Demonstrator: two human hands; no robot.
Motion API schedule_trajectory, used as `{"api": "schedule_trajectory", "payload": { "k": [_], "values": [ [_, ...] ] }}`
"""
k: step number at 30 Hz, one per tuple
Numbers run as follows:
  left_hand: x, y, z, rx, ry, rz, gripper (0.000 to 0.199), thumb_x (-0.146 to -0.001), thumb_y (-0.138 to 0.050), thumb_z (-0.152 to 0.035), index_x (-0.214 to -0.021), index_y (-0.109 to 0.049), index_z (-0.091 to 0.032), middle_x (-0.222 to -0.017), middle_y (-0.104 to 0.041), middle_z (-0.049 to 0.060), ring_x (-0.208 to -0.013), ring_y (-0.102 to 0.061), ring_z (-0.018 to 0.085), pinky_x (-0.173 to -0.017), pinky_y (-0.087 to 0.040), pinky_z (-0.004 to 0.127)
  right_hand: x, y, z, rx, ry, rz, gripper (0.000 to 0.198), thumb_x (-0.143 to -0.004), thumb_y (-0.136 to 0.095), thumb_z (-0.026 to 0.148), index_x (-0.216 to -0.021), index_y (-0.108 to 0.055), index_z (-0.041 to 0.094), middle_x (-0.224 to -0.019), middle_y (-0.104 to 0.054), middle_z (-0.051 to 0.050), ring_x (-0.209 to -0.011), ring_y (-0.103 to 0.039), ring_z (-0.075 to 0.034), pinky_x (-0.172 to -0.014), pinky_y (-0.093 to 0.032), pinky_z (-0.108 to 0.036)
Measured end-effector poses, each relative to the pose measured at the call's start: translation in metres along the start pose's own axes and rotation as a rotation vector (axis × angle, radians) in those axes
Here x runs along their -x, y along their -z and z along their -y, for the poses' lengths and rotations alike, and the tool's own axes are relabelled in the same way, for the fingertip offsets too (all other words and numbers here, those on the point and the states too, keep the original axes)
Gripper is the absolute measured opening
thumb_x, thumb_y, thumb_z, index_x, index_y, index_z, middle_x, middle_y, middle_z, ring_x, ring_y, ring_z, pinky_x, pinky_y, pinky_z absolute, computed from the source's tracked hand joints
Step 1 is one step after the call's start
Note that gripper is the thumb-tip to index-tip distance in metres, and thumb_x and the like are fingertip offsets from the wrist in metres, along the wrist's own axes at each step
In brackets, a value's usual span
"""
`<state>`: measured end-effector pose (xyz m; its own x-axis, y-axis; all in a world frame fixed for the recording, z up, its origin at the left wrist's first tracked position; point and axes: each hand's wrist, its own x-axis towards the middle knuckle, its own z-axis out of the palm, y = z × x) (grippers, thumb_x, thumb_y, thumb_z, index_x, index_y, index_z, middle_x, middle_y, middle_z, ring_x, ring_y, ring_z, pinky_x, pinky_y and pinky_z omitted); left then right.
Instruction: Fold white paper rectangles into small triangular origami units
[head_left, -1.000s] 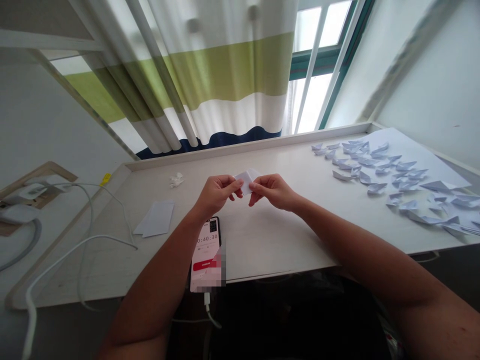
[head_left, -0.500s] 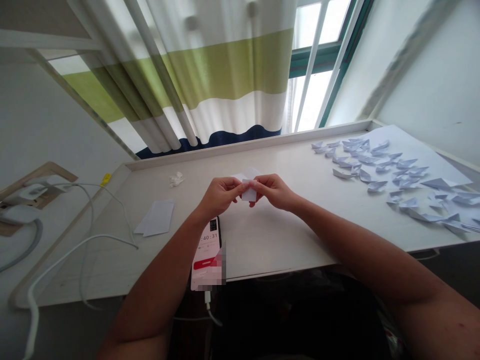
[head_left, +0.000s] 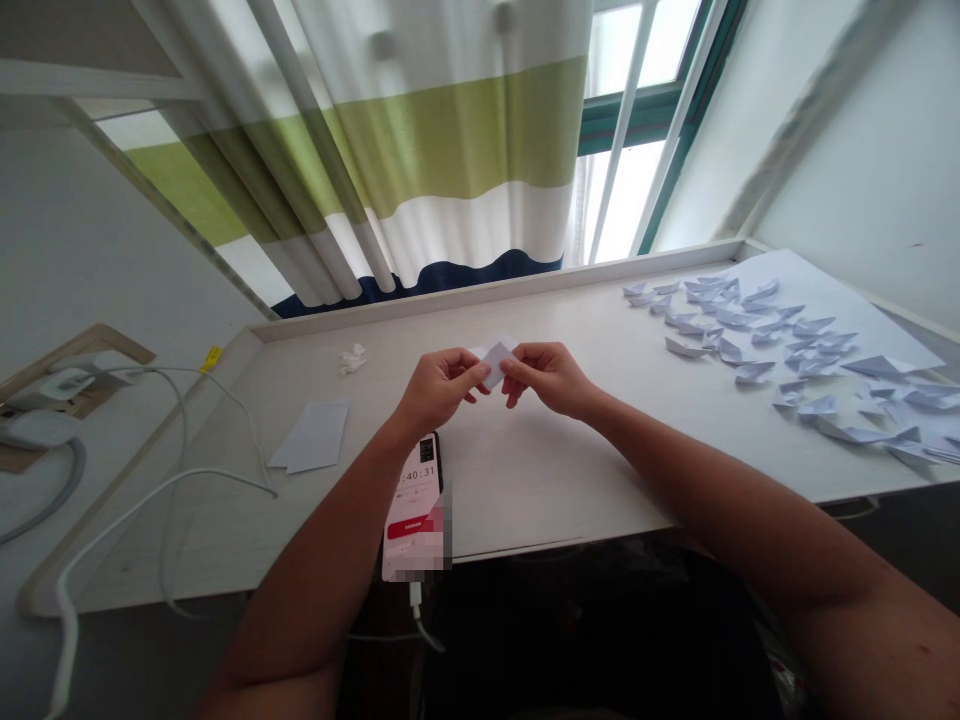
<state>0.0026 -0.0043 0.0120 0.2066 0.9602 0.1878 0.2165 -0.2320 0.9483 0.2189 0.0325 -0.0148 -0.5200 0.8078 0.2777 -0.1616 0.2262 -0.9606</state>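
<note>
1. Paper, a small white slip (head_left: 496, 362), is pinched between both hands above the desk (head_left: 540, 470). The left hand (head_left: 439, 388) grips its near-left edge with thumb and forefinger closed on it, and the right hand (head_left: 550, 378) grips the right edge the same way. Half a second ago the slip hung lower between the fingertips with a flap turned down; now it sits tilted up, one corner rising above the fingers. I judge that a fold has just been pressed and the slip turned for the next crease.

2. Beyond the fingers, a striped curtain (head_left: 450, 150) hangs before the window (head_left: 637, 160). It is well clear of the hands.

3. Well to the right of the right hand's fingers lies a large white sheet (head_left: 832, 300), with a scatter of folded paper pieces (head_left: 757, 335) spread on and beside it. None is close enough to crowd the hands.

4. Just below the left hand's fingers, partly under the left wrist, a phone (head_left: 414, 520) lies at the desk's near edge, its screen lit with a running timer. It is the nearest thing to the hands but does not touch the slip.

5. Left of the left hand's fingers, flat blank slips (head_left: 311, 438) lie on the desk, and white cables (head_left: 165, 480) loop further left.

6. A crumpled paper scrap (head_left: 352, 359) sits left of and slightly beyond the fingers, apart from everything else.
</note>
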Motion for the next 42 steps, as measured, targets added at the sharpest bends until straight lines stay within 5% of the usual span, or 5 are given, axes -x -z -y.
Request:
{"api": "schedule_trajectory", "payload": {
  "k": [5, 21, 29, 36, 42],
  "values": [
    [-0.003, 0.000, 0.006, -0.014, -0.101, -0.100, 0.035, -0.081, -0.093, -0.047, -0.088, -0.081, -0.015, -0.079, -0.079, 0.006, -0.070, -0.070, 0.017, -0.063, -0.059, 0.028, 0.001, 0.004, 0.002, 0.049, -0.051, 0.137, 0.051, -0.088, -0.087, 0.064, -0.080, -0.076, 0.014, -0.073, -0.080, -0.007, -0.068, -0.078, -0.018, -0.067, -0.064, -0.030],
    [-0.001, 0.003, 0.001, -0.020, -0.124, -0.054, 0.039, -0.081, -0.094, -0.053, -0.085, -0.084, -0.016, -0.075, -0.079, 0.006, -0.067, -0.071, 0.017, -0.062, -0.057, 0.028, -0.003, 0.000, -0.013, -0.038, 0.039, 0.065, 0.052, -0.095, -0.080, 0.065, -0.096, -0.082, 0.013, -0.082, -0.080, -0.008, -0.066, -0.077, -0.017, -0.060, -0.069, -0.032],
    [-0.002, 0.003, 0.004, -0.027, -0.092, 0.032, 0.043, -0.086, -0.090, -0.057, -0.090, -0.081, -0.015, -0.079, -0.080, 0.007, -0.072, -0.076, 0.019, -0.066, -0.060, 0.031, 0.002, -0.001, -0.011, 0.170, 0.143, -0.022, 0.048, -0.096, -0.082, 0.055, -0.130, -0.080, 0.021, -0.109, -0.081, -0.007, -0.079, -0.079, -0.017, -0.075, -0.071, -0.036],
    [-0.002, 0.003, 0.004, 0.028, -0.011, 0.079, 0.046, -0.082, -0.094, -0.054, -0.101, -0.080, -0.014, -0.088, -0.084, 0.010, -0.076, -0.080, 0.022, -0.068, -0.061, 0.032, 0.002, -0.002, -0.013, 0.160, 0.146, -0.046, 0.042, -0.100, -0.077, 0.055, -0.122, -0.083, 0.021, -0.098, -0.078, -0.004, -0.071, -0.076, -0.015, -0.068, -0.069, -0.033],
    [-0.001, 0.003, 0.004, 0.094, 0.012, 0.054, 0.048, -0.075, -0.100, -0.052, -0.098, -0.081, -0.014, -0.083, -0.083, 0.010, -0.072, -0.079, 0.022, -0.071, -0.064, 0.035, 0.002, 0.000, -0.010, 0.246, 0.170, -0.032, 0.038, -0.104, -0.073, 0.047, -0.135, -0.080, 0.025, -0.113, -0.077, -0.007, -0.078, -0.076, -0.015, -0.070, -0.069, -0.033]
  ]
}}
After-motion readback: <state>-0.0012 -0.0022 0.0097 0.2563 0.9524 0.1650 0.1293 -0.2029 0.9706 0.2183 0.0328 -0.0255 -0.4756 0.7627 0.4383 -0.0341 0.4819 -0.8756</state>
